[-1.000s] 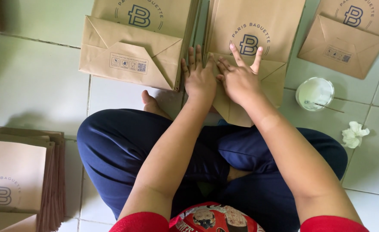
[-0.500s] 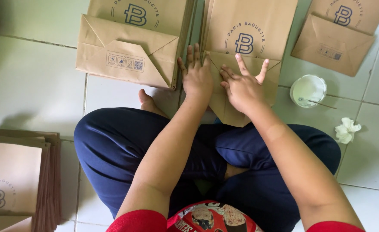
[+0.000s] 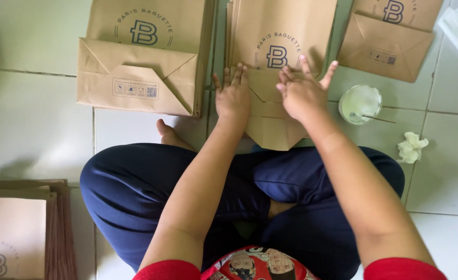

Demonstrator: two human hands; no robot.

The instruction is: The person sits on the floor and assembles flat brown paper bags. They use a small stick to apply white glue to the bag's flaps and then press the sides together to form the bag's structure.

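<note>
Both hands have slid up the brown paper bag [image 3: 270, 111]; left hand [image 3: 233, 96] flat on its folded base, right hand [image 3: 302, 92] hovering splayed, gripping nothing; bag directly ahead, long axis running away from the knees.

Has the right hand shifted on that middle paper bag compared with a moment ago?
Barely. The right hand stays pressed on the middle paper bag, beside the small white cup; against the bag's printed emblem it sits in much the same spot, fingers spread.
</note>
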